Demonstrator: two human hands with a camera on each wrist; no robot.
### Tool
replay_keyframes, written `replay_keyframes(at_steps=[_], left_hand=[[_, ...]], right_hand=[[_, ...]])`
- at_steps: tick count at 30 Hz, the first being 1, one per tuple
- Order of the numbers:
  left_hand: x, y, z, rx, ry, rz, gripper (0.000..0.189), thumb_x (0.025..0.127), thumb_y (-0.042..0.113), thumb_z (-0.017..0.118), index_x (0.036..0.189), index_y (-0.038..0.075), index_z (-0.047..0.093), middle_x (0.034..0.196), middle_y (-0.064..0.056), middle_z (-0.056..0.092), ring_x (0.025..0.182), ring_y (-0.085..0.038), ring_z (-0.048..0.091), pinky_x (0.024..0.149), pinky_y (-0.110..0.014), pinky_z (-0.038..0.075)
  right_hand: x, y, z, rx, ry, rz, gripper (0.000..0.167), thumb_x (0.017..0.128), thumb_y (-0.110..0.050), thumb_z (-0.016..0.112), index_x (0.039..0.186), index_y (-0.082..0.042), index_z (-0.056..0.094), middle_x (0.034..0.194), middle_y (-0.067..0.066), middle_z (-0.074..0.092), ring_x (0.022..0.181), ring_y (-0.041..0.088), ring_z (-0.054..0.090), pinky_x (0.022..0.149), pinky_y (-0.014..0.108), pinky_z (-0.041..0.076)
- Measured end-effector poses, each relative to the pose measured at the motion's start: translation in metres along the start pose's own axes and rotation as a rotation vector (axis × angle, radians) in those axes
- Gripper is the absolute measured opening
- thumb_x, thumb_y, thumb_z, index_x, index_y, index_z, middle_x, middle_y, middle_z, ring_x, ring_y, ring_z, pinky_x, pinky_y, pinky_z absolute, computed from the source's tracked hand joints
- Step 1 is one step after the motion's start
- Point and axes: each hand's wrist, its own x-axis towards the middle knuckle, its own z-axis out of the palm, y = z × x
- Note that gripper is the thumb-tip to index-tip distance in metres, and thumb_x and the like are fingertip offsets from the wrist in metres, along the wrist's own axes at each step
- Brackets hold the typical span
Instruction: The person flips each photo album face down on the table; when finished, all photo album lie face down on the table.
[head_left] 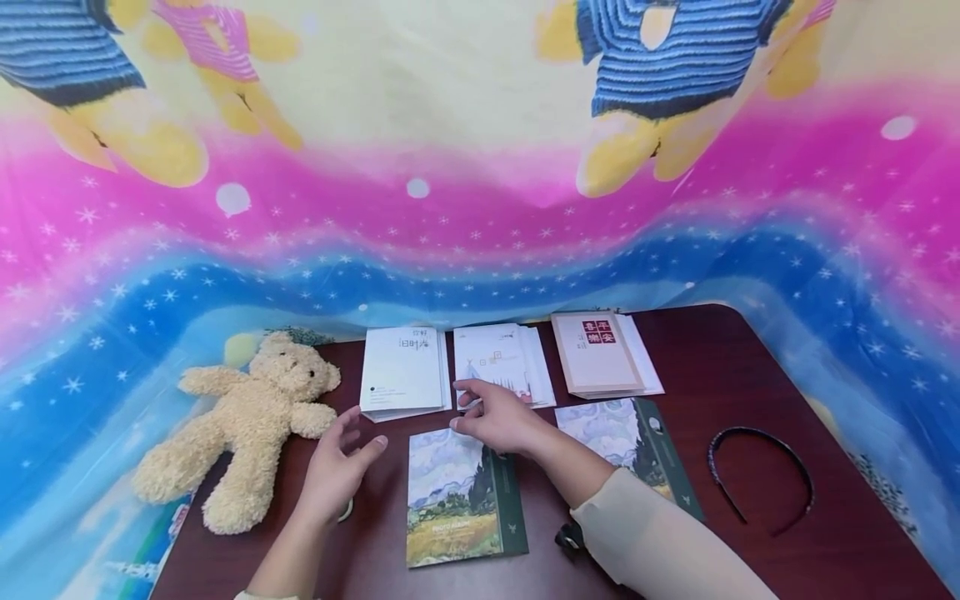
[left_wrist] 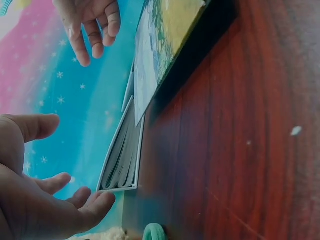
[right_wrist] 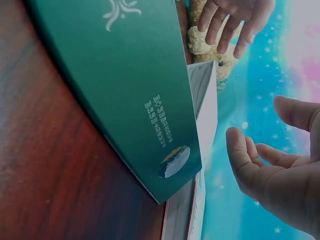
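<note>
My left hand [head_left: 337, 467] hovers with loosely bent fingers between the teddy bear and a photo album [head_left: 442, 508] that has a landscape painting and a dark green strip on its cover. Over that album's far edge is my right hand [head_left: 498, 417], fingers relaxed and nothing held. A second album with the same painting [head_left: 600, 425] lies partly behind the right forearm. Beyond the hands stand a white album [head_left: 401, 367], another white one with a small drawing [head_left: 487, 350] partly covered by my right hand, and a beige-bordered one with red squares [head_left: 600, 367].
The teddy bear [head_left: 255, 433] lies at the table's left edge. A dark headband [head_left: 761, 479] rests on the right side. Beside my right sleeve is a small black object [head_left: 570, 537]. A green ring [left_wrist: 155, 231] shows near the left wrist. Patterned cloth [head_left: 480, 217] hangs behind the table.
</note>
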Motion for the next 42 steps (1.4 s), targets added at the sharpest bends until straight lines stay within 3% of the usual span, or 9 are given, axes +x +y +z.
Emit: replay_keyframes(at_steps=[9, 16, 21, 25, 33, 42], left_hand=[[0.013, 0.003, 0.000, -0.015, -0.001, -0.037, 0.083, 0.097, 0.026, 0.074, 0.164, 0.008, 0.026, 0.168, -0.018, 0.026, 0.153, -0.041, 0.025, 0.118, -0.062, 0.031], [0.028, 0.005, -0.003, -0.018, -0.016, -0.054, 0.086, 0.098, 0.025, 0.072, 0.165, 0.006, 0.021, 0.168, -0.021, 0.022, 0.153, -0.044, 0.023, 0.118, -0.063, 0.030], [0.036, 0.006, -0.004, -0.026, -0.025, -0.076, 0.086, 0.099, 0.026, 0.070, 0.166, 0.007, 0.018, 0.169, -0.022, 0.019, 0.153, -0.043, 0.022, 0.118, -0.063, 0.030], [0.042, 0.006, -0.004, -0.024, -0.023, -0.089, 0.088, 0.099, 0.026, 0.070, 0.166, 0.007, 0.017, 0.169, -0.023, 0.019, 0.153, -0.044, 0.023, 0.118, -0.062, 0.031], [0.055, 0.001, -0.002, -0.060, -0.018, -0.112, 0.090, 0.098, 0.024, 0.071, 0.165, 0.004, 0.015, 0.168, -0.025, 0.020, 0.151, -0.043, 0.027, 0.118, -0.060, 0.033], [0.064, 0.000, -0.001, -0.043, -0.030, -0.150, 0.089, 0.098, 0.027, 0.070, 0.165, 0.002, 0.016, 0.166, -0.026, 0.024, 0.149, -0.044, 0.031, 0.119, -0.061, 0.030]], right_hand=[[0.020, -0.007, 0.005, -0.028, 0.031, 0.014, 0.068, 0.094, -0.024, 0.077, 0.154, -0.009, 0.049, 0.139, 0.013, 0.060, 0.114, 0.022, 0.064, 0.082, 0.036, 0.056], [0.034, -0.013, 0.004, -0.030, 0.014, 0.028, 0.070, 0.094, -0.024, 0.077, 0.155, -0.007, 0.047, 0.145, 0.015, 0.056, 0.123, 0.029, 0.060, 0.092, 0.043, 0.056], [0.046, -0.017, 0.004, -0.116, 0.008, 0.042, 0.069, 0.094, -0.025, 0.077, 0.154, -0.008, 0.048, 0.145, 0.015, 0.056, 0.121, 0.027, 0.060, 0.097, 0.044, 0.054], [0.056, -0.018, 0.007, -0.192, -0.005, 0.038, 0.069, 0.094, -0.024, 0.077, 0.154, -0.006, 0.048, 0.146, 0.015, 0.057, 0.128, 0.030, 0.058, 0.104, 0.046, 0.050], [0.069, -0.019, 0.021, -0.231, -0.040, 0.069, 0.068, 0.093, -0.023, 0.077, 0.153, -0.007, 0.049, 0.151, 0.012, 0.055, 0.139, 0.031, 0.050, 0.112, 0.047, 0.044], [0.076, -0.017, 0.029, -0.319, -0.042, 0.071, 0.070, 0.091, -0.027, 0.079, 0.152, -0.006, 0.051, 0.149, 0.013, 0.057, 0.139, 0.031, 0.051, 0.114, 0.043, 0.042]])
